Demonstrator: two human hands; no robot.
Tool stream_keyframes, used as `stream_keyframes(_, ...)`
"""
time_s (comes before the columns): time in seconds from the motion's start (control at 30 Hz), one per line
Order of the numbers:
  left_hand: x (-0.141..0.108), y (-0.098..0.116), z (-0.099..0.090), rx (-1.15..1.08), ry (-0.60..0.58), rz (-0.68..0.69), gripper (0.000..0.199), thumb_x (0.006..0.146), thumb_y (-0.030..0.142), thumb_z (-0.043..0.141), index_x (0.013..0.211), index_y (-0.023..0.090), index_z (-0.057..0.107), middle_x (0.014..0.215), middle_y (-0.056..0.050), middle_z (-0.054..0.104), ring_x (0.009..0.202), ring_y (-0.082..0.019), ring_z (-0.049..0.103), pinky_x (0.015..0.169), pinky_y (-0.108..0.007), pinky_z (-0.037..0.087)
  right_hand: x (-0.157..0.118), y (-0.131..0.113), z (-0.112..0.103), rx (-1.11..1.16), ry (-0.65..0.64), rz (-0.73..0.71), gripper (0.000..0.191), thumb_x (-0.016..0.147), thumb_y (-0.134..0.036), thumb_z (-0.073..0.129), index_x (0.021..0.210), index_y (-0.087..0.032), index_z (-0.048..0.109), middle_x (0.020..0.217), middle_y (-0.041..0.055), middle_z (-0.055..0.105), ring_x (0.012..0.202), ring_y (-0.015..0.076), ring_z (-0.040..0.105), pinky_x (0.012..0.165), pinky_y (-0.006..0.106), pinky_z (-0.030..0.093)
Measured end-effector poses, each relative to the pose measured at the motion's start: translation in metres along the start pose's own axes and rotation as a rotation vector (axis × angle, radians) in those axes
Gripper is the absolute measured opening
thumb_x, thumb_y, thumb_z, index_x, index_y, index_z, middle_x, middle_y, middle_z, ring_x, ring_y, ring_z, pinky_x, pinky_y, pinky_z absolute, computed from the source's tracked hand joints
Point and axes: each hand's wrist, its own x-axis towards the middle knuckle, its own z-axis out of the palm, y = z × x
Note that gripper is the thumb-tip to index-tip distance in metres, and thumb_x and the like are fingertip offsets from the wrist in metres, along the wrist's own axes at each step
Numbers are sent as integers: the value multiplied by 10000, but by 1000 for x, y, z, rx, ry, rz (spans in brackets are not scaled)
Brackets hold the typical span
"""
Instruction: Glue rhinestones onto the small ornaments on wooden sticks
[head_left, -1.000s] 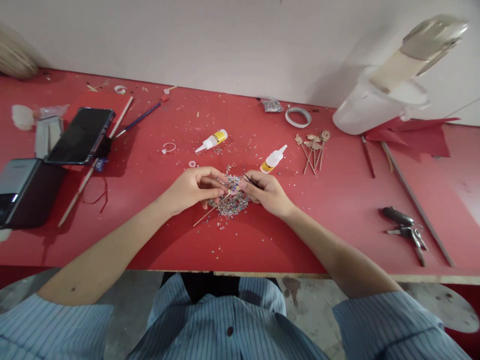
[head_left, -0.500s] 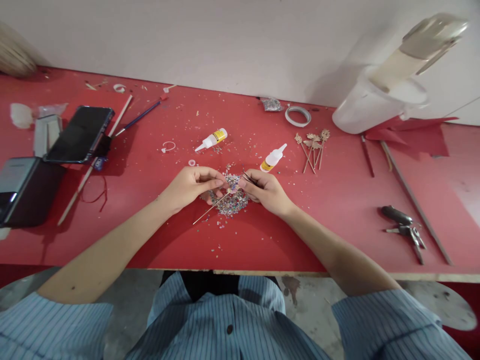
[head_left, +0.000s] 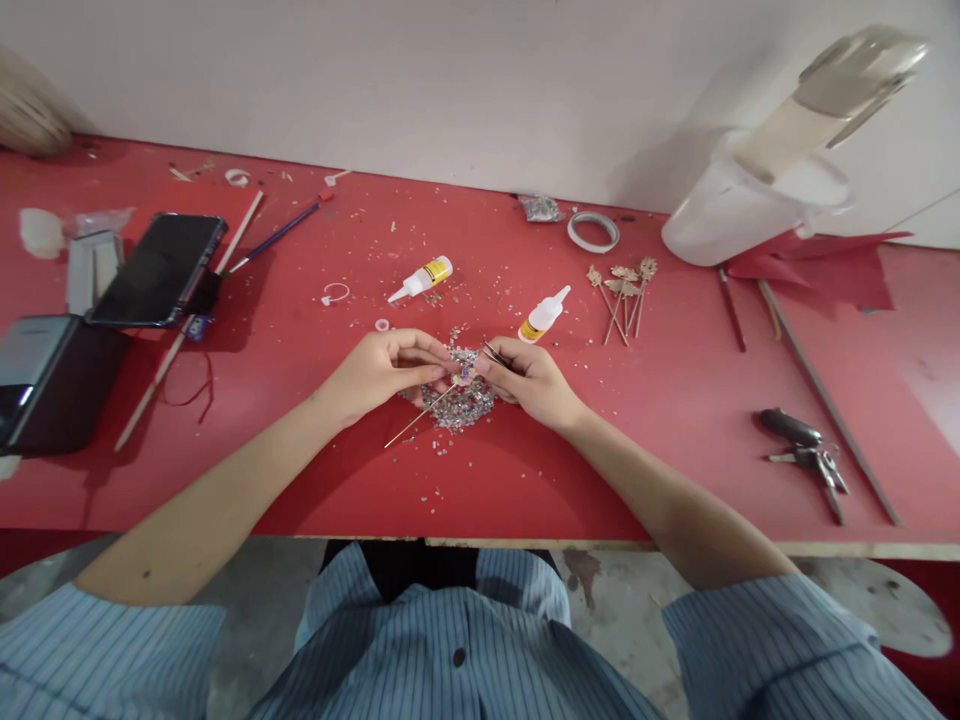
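Head view: thin stick (head_left: 409, 426) runs to eight o'clock from its decorated tip (head_left: 466, 374) over the sequin pile (head_left: 461, 410), right hand (head_left: 531, 380) at three pinching that tip, tweezers (head_left: 494, 354) tucked alongside, left hand (head_left: 386, 370) at nine, fingers curled, contact unclear; loose pinch could drop it.

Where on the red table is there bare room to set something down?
Mostly bare: the patch bordered by the right hand, flower sticks and keys, and the one between the red ribbon and left hand. The front strip between the forearms carries scattered specks. Crowded: the glittery bits around both hands, and far left, around the phone.
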Motion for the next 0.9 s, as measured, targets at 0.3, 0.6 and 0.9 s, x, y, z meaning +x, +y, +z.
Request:
stream_keyframes(0.3, -1, 3, 0, 20, 69, -5, 166, 752, 240, 695, 881, 136, 699, 795, -53, 732, 725, -147, 693, 681, -262, 589, 0, 2, -1, -1, -1, -3, 304, 885, -417, 572, 723, -177, 484, 542, -83, 328, 483, 47, 287, 454, 217, 249)
stream_keyframes(0.6, 0, 0, -2, 19, 107, 9, 150, 744, 241, 696, 852, 138, 707, 791, -56, 738, 739, -158, 707, 765, -295, 593, 0, 2, -1, -10, 0, -4, 323, 889, -420, 563, 701, -186, 445, 544, -83, 315, 477, 46, 274, 442, 216, 238)
stream_keyframes(0.9, 0, 0, 2, 18, 66, -12, 118, 726, 233, 695, 809, 149, 682, 793, -34, 737, 746, -159, 704, 765, -328, 590, 2, 2, 0, -9, 7, -2, 328, 886, -433, 562, 702, -188, 444, 548, -80, 320, 480, 48, 280, 436, 215, 238)
